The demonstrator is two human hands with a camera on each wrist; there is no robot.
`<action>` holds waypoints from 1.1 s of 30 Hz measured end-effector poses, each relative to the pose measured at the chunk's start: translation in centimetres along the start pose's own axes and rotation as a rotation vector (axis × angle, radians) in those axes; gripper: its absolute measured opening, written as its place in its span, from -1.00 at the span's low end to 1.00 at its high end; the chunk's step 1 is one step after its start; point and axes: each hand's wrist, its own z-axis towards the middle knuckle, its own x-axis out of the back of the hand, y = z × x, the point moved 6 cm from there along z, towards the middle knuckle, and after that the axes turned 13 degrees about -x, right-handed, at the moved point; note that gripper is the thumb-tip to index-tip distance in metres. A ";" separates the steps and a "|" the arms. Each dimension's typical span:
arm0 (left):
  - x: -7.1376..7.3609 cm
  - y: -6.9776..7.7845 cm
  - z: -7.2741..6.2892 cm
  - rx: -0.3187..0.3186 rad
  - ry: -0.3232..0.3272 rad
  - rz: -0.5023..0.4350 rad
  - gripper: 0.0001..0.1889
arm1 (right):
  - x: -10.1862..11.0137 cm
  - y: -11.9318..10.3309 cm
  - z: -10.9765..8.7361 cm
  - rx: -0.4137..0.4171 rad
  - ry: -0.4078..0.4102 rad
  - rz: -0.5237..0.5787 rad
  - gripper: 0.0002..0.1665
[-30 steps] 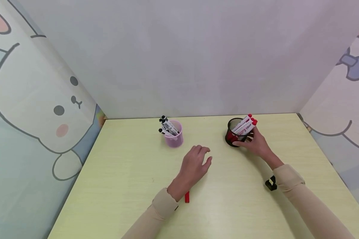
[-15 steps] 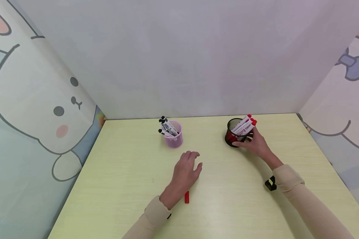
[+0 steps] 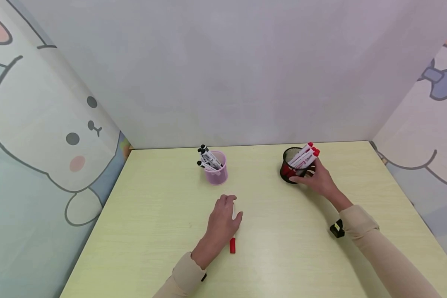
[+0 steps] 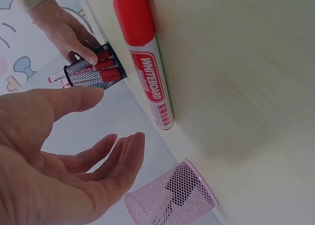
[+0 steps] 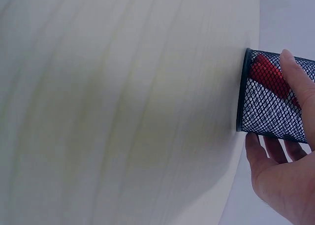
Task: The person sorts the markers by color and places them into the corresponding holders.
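A red-capped whiteboard marker (image 4: 150, 72) lies on the table, its red cap (image 3: 232, 245) toward the near edge. My left hand (image 3: 221, 221) hovers over it, thumb and fingers spread apart with nothing between them, and hides part of its barrel in the head view. At the back right stands a black mesh pen holder (image 5: 268, 94) with several red-capped markers (image 3: 304, 156) leaning in it. My right hand (image 3: 322, 180) grips its side, the thumb in front and the fingers round the far side.
A pink mesh pen holder (image 3: 217, 176) with several black-capped markers (image 3: 210, 157) stands at the back, left of the black one. The pale wooden table (image 3: 141, 215) ends at a grey-white wall (image 3: 246, 82). Side panels with cartoon prints flank it.
My left hand has moved left and toward the near edge, uncovering more of the marker on the table. The right hand keeps its hold on the black pen holder.
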 end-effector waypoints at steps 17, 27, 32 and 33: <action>-1.2 -1.5 -0.9 0.140 -0.087 -0.076 -0.49 | 0.0 -0.2 0.0 -0.018 -0.005 -0.003 0.12; -2.0 -2.1 -1.1 0.198 -0.111 -0.170 -0.45 | 0.0 -0.3 -0.1 -0.014 -0.009 0.004 0.13; -2.2 -2.3 -1.2 0.200 -0.101 -0.193 -0.49 | -0.1 -0.3 -0.1 -0.015 -0.014 0.008 0.14; -2.2 -2.3 -1.2 0.199 -0.099 -0.195 -0.49 | -0.1 -0.2 -0.1 -0.016 -0.013 0.008 0.14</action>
